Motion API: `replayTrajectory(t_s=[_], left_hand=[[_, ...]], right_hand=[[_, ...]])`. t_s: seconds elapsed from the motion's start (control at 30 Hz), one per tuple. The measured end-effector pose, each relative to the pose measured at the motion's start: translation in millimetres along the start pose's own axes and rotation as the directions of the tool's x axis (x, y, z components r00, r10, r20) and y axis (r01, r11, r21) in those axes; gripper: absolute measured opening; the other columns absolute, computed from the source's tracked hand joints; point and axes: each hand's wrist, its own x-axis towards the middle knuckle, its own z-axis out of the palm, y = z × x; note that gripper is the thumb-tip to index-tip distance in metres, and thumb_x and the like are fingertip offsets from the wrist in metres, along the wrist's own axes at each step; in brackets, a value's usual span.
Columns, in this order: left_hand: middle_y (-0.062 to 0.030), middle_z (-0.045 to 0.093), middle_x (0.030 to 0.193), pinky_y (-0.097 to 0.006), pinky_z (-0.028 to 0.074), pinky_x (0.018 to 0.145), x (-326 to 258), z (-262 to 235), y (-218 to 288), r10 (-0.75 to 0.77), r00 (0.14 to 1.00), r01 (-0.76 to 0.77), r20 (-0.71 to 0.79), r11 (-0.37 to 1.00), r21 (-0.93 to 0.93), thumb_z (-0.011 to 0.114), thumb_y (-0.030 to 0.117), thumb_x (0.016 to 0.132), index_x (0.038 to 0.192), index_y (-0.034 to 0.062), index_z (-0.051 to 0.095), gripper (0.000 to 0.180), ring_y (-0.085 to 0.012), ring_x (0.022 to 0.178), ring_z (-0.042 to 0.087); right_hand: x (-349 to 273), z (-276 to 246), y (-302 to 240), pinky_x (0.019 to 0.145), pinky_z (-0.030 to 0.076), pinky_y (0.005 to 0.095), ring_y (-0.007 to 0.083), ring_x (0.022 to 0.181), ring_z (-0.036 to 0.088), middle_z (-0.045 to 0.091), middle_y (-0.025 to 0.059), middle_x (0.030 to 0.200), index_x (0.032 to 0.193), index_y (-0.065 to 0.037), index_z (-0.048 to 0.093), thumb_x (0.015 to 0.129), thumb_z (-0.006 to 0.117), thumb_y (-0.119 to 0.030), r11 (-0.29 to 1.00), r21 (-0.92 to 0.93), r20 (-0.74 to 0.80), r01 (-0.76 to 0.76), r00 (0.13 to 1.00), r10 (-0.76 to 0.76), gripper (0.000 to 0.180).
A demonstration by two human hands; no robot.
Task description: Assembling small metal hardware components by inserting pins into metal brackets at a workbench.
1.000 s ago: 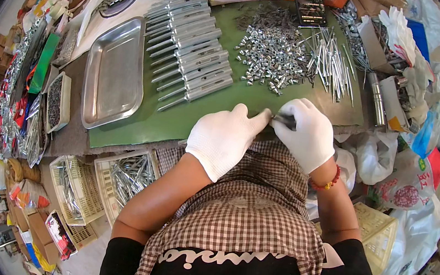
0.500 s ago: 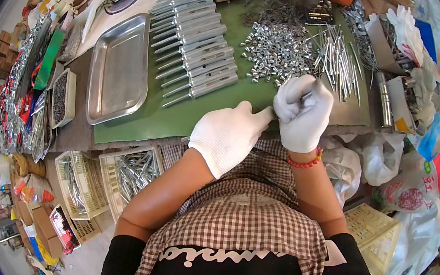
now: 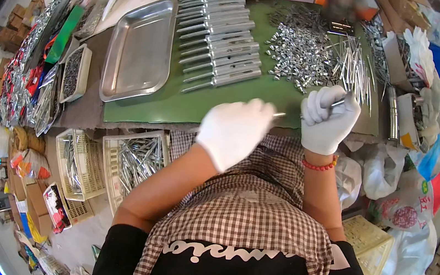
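My left hand (image 3: pixel 234 132), in a white knit glove, is closed in front of the green work mat's near edge. A short bright metal tip (image 3: pixel 279 114) pokes out past its fingers; the rest is hidden and the fingertips are blurred. To its right, my right hand (image 3: pixel 326 121), gloved too, is curled into a fist around a slim metal rod (image 3: pixel 338 103), of which only a short piece shows. A gap separates the hands. Small silver sleeves (image 3: pixel 297 56) lie heaped just beyond, beside a bundle of thin metal rods (image 3: pixel 354 69). Left of these, silver tube-like parts (image 3: pixel 225 55) lie in a row.
A steel tray (image 3: pixel 107 75) lies left on the green mat (image 3: pixel 145 111). A white bin (image 3: pixel 75 74) of small pieces is farther left. Below the table edge stand cream baskets (image 3: pixel 110 151) of metal parts. A metal cylinder (image 3: pixel 393 113) and boxes lie at the right.
My hands have come apart from where they met at the fingers. Metal now shows at both hands. The whole view has shifted, with the table's things appearing farther right and higher.
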Motion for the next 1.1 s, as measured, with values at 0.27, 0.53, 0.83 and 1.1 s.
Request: replayTrajectory(t_s=[0.27, 0.53, 0.83, 1.1], left_hand=[[-0.0072, 0.066, 0.085, -0.037, 0.051, 0.060, -71.5, -16.1, -19.2, -0.255, 0.922, 0.241, -0.291, 0.967, -0.085, 0.075, 0.025, 0.083, 0.098, 0.0114, 0.066, 0.022, -0.0282, 0.070, 0.066], [-0.0085, 0.067, 0.086, -0.039, 0.052, 0.061, -55.7, -13.5, 1.6, -0.107, 0.955, 0.071, -0.276, 0.988, -0.137, 0.073, 0.026, 0.083, 0.097, 0.0090, 0.066, 0.023, -0.0292, 0.072, 0.067], [-0.0065, 0.067, 0.085, -0.038, 0.051, 0.060, -56.5, -11.2, -1.5, -0.100, 0.944, 0.065, -0.315, 0.991, -0.121, 0.073, 0.026, 0.083, 0.100, 0.0105, 0.065, 0.025, -0.0277, 0.072, 0.066], [-0.0062, 0.065, 0.086, -0.038, 0.052, 0.062, -60.2, -13.3, -9.1, -0.116, 0.922, 0.070, -0.370, 0.988, -0.135, 0.072, 0.026, 0.083, 0.102, 0.0103, 0.062, 0.026, -0.0264, 0.075, 0.066]], right_hand=[[-3.9, 14.0, 7.8, 0.044, 0.020, 0.0249, 0.0070, 0.045, 0.026, 0.031, -0.0036, 0.055, 0.072, -0.004, 0.050, 0.103, 0.042, -0.038, 0.978, -0.208, -0.031, -0.018, 0.999, 0.012, 0.046], [-14.9, 61.3, 35.1, 0.044, 0.018, 0.0262, 0.0081, 0.047, 0.026, 0.031, -0.0039, 0.055, 0.080, -0.001, 0.056, 0.103, 0.042, -0.039, 0.956, 0.164, -0.149, -0.243, 0.952, 0.268, 0.048], [-11.0, 39.8, 15.9, 0.043, 0.020, 0.0266, 0.0081, 0.047, 0.026, 0.028, -0.0047, 0.056, 0.079, -0.004, 0.055, 0.103, 0.044, -0.041, 0.979, 0.030, 0.025, -0.200, 0.980, 0.200, 0.045], [-30.5, 53.6, 19.3, 0.071, 0.048, 0.0238, 0.0062, 0.077, 0.057, 0.065, 0.0022, 0.083, 0.102, 0.001, 0.067, 0.095, 0.063, -0.018, 0.543, -0.833, 0.114, -0.108, 0.927, 0.358, 0.021]])
